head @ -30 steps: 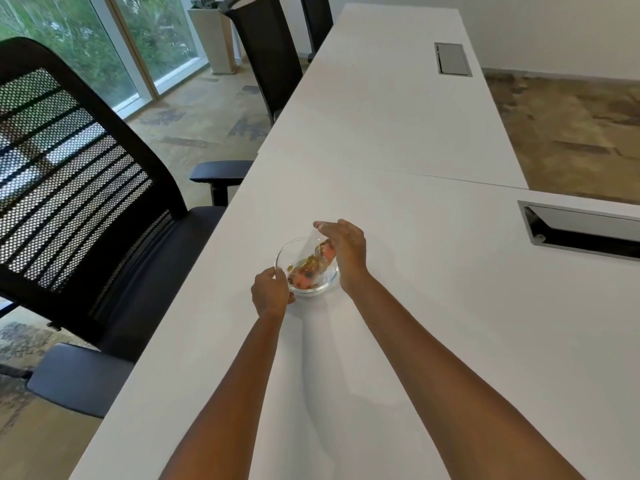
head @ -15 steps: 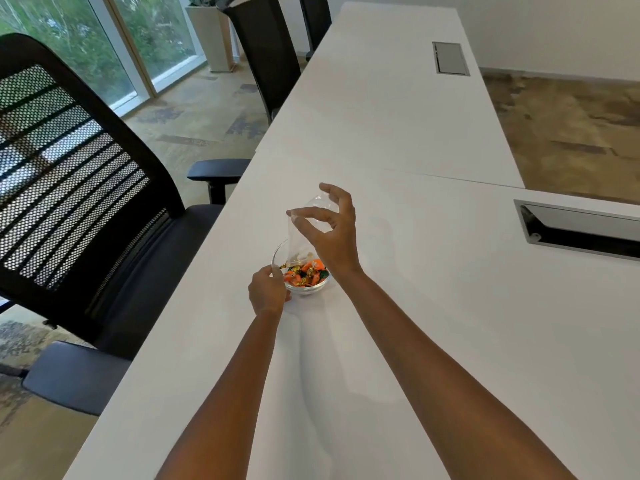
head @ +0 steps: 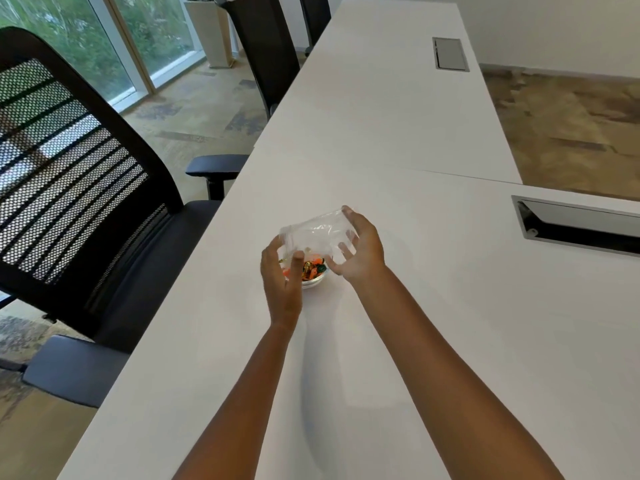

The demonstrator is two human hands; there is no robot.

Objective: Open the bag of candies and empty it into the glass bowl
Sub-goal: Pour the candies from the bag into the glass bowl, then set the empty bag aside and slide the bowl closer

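Both hands, left (head: 282, 275) and right (head: 360, 252), grasp the clear plastic bag (head: 317, 233) above the small glass bowl (head: 314, 279), so stray colourful wrapped candies (head: 311, 266) land inside.

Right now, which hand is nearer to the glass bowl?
Left. The left hand overlaps the glass bowl at its left rim in this view while gripping the clear bag. The right hand holds the bag's other side, right of the bowl.

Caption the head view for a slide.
Both hands, left hand and right hand, hold an emptied clear bag above the candy-filled glass bowl.
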